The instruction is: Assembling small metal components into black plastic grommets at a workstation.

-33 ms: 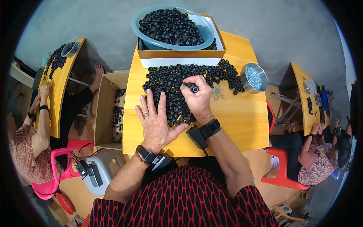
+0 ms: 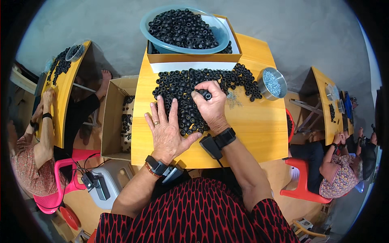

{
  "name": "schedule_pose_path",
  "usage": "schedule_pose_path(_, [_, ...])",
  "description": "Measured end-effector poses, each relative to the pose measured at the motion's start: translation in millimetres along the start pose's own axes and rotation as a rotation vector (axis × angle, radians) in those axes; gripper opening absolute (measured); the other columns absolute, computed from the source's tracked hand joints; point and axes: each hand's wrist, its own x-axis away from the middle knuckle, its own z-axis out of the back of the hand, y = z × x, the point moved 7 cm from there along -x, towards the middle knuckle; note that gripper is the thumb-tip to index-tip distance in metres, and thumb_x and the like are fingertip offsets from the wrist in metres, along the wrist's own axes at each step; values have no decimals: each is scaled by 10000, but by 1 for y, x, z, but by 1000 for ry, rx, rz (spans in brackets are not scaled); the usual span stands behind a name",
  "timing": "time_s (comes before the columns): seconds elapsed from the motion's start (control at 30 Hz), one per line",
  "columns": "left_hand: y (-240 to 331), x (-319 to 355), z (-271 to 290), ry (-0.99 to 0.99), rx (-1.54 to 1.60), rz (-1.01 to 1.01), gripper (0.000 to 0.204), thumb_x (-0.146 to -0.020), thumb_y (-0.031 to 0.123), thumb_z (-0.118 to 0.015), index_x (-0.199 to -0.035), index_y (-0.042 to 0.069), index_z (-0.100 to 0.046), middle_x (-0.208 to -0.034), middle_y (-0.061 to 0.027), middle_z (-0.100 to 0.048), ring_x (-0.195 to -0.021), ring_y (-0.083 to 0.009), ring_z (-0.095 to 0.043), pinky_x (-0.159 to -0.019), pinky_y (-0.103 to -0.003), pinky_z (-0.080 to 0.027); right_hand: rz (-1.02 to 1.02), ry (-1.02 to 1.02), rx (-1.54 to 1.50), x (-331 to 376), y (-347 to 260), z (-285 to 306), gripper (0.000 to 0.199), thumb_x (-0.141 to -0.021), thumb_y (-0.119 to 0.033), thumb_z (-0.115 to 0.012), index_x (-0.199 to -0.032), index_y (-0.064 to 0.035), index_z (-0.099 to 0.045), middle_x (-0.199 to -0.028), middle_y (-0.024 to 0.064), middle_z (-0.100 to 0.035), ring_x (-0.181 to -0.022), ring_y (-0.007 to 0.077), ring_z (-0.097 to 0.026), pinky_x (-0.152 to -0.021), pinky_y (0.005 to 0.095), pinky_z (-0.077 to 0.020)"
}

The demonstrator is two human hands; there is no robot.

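Observation:
Small round black parts with holes, like knobs or caps [image 2: 174,83], lie spread over the yellow wooden table [image 2: 259,129]. My left hand [image 2: 166,131] rests palm down at their near left edge, fingers spread, with its fingertips and thumb touching the parts. My right hand [image 2: 212,103] is curled above the right side of the spread, its thumb and bent fingers closed around a black knob [image 2: 207,96]. The rest of what its fingers cover is hidden. Tiny silvery pieces [image 2: 234,99] lie scattered just right of that hand.
Black parts fill a translucent blue basin [image 2: 222,34] set in a shallow box [image 2: 194,65] at the back. A metal bowl [image 2: 265,87] holds small silvery pieces. An open carton [image 2: 110,121] stands left of the table. Two other people sit at tables at either side.
My right hand has shifted very slightly to the left, with the black knob still in its fingers. My left hand stays in place.

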Motion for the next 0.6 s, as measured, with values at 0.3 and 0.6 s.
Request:
schedule_pose_path(0.3, [0, 0, -1, 6, 11, -1, 1162, -672, 694, -766, -1543, 70, -317, -1609, -310, -149, -1464, -542, -168, -1144, -696, -115, -73, -56, -260, -2, 9, 7, 164, -862, -65, -748, -763, 43, -674, -913, 116, -671, -765, 149, -635, -690, 278, -522])
schedule_pose_path(0.6, [0, -1, -1, 16, 10, -6, 1145, -686, 688, -763, -1540, 66, -321, -1606, -307, -161, -1469, -534, -164, -1147, -694, -113, -180, -163, -380, -6, -2, 11, 371, -1019, -265, -585, -895, 47, -741, -932, 95, -723, -769, 116, -654, -678, 257, -504])
